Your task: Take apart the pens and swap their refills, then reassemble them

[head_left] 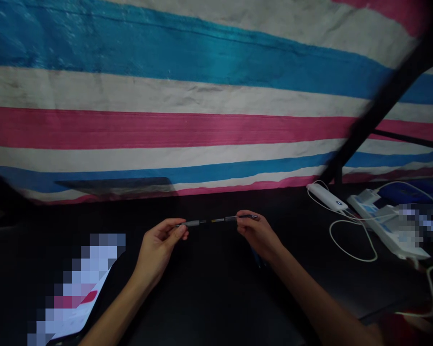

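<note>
A slim pen (218, 220) lies level between my two hands, a little above the dark table. My left hand (166, 235) pinches its left part, where a grey grip section (192, 223) pokes out to the right past my fingertips. My right hand (258, 233) pinches the clear barrel at the right, with a dark end showing over the fingers. Dark and yellowish stretches show in the middle; I cannot tell if the two parts are joined there. Below my right hand lies a dark blue slender item (257, 258), partly hidden by the hand.
At the left, a lit screen (72, 322) lies on the black table (202, 298). On the right are a white power strip (389, 226), a white device (326, 196) and loose white cables (353, 259). Behind hangs a striped tarp (187, 129) with dark slanting frame bars (378, 110).
</note>
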`<state>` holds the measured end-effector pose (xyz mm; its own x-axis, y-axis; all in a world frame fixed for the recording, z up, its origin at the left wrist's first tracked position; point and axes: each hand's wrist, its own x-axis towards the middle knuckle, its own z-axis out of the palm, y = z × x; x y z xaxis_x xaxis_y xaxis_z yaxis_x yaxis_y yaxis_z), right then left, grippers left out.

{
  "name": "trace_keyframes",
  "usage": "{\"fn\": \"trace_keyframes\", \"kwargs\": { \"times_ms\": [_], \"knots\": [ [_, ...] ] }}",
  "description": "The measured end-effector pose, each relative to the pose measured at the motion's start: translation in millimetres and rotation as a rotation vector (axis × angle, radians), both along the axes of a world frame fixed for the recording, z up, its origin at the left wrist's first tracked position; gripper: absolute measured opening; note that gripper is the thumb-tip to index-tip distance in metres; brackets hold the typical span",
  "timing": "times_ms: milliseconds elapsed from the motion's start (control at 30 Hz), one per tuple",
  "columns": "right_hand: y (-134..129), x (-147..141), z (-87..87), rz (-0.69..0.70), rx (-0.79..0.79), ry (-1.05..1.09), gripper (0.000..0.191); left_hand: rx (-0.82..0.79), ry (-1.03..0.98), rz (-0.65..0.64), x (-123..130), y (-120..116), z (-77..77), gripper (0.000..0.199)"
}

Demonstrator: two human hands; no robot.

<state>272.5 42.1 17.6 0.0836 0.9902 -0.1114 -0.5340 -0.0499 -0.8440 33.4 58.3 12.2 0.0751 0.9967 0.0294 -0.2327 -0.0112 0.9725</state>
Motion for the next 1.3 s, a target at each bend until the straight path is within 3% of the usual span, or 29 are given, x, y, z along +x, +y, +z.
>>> {"fn": "trace_keyframes", "kwargs": {
  "times_ms": [300,433,600,867,967,1100,1167,1300],
  "knots": [
    [-7.2,-6.8,2.2,0.097,0.010,-0.116,0.019,0.008,0.081,-0.048,6.7,-6.8,1.3,0.022],
    [-12.1,-15.0,-2.1,0.120,0.055,-0.260,0.019,0.048,0.171,-0.119,11.5,-11.9,1.8,0.020],
    [-16.5,-18.6,-2.2,0.131,0.078,-0.540,0.022,0.097,0.261,-0.081,9.3,-12.8,7.1,0.019],
    [-17.3,-14.4,4.3,0.217,0.077,-0.732,0.034,0.149,0.354,-0.096,8.9,-14.0,5.2,0.017],
    [-18.0,-14.1,8.1,0.171,0.132,-0.805,0.036,0.137,0.341,-0.101,10.6,-14.4,4.0,0.017],
    [-18.9,-12.2,12.7,0.069,0.219,-0.785,0.023,0.103,0.273,-0.086,9.3,-10.9,4.6,0.017],
    [-18.7,-9.9,13.4,0.078,0.250,-0.752,0.030,0.079,0.220,-0.075,7.5,-8.5,4.3,0.016],
    [-18.4,-7.3,11.0,0.060,0.290,-0.757,0.021,0.022,0.134,-0.088,5.2,-6.8,3.2,0.017]
  ]
}}
